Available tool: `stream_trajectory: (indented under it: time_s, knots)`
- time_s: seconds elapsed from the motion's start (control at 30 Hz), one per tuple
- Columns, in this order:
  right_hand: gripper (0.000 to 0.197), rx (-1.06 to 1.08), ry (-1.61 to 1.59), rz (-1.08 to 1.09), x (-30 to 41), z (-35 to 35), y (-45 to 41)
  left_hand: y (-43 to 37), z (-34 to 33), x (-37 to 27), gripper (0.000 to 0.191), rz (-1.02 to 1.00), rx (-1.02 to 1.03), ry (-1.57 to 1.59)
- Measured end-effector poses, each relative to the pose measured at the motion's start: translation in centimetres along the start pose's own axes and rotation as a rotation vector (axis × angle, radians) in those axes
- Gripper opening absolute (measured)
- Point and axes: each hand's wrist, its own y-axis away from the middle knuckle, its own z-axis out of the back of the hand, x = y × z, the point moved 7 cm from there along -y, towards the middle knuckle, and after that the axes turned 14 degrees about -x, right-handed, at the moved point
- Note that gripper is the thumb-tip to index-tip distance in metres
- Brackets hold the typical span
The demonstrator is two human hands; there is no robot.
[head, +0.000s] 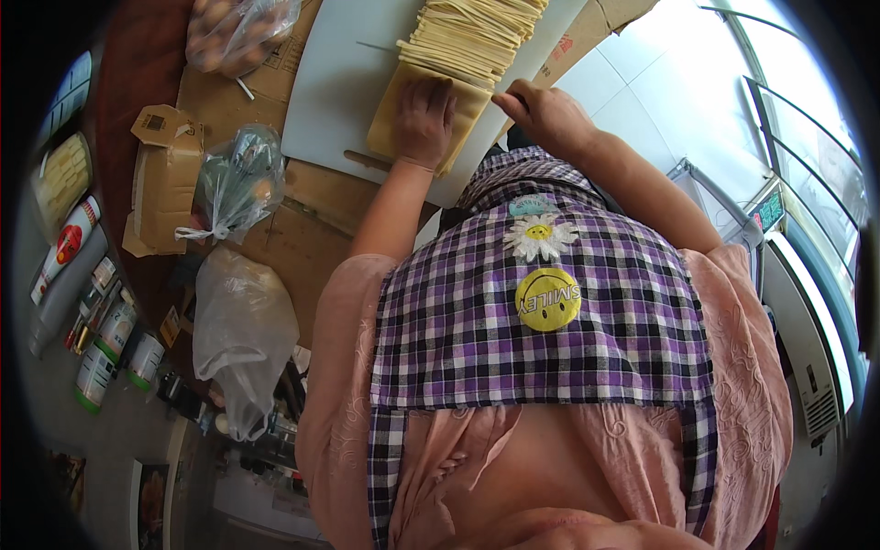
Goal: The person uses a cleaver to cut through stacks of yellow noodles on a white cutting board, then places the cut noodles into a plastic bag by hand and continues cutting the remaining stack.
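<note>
My left hand lies flat, fingers slightly spread, on a stack of flat yellow dough-like sheets. Beyond its fingertips are many thin yellow strips, packed side by side. Both stack and strips rest on a white cutting board with a slot handle. On the right, my right hand is curled, its fingertips close to the border between strips and sheets; whatever its fingers enclose is hidden. A thin dark line shows on the board left of the strips, and whether it is a blade edge cannot be told.
Flattened cardboard lies under the board. To the left are a bag of eggs, an open cardboard box, a knotted clear bag and a whitish plastic bag. Bottles and cans stand farther left.
</note>
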Motion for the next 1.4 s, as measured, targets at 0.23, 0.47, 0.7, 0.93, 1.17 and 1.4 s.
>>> stream_trajectory:
  time_s: [0.23, 0.47, 0.7, 0.93, 1.17, 1.4]
  knots:
    - [0.041, -0.002, -0.027, -0.026, -0.9, -0.2, 3.4, 0.8, -0.4, 0.8, 0.024, -0.012, 0.02, 0.03]
    - [0.039, 0.007, 0.024, -0.018, -1.3, -0.6, 4.2, -0.4, 0.4, -0.1, 0.023, -0.037, -0.007, 0.027]
    - [0.038, 0.009, 0.006, 0.018, -1.1, -0.4, 4.1, -0.2, 0.2, 0.1, 0.03, -0.009, 0.008, 0.055]
    - [0.04, 0.069, 0.021, -0.028, -1.4, -0.8, 4.0, 0.9, -1.4, 1.0, 0.027, -0.041, 0.081, 0.001]
    - [0.043, 0.18, 0.07, -0.097, -1.3, -1.0, 2.9, 1.7, -2.5, 1.4, 0.022, -0.056, 0.128, -0.038]
    - [0.039, 0.195, 0.146, -0.121, -1.1, -0.7, 1.7, -0.6, -0.4, -0.9, 0.02, -0.134, -0.022, -0.101]
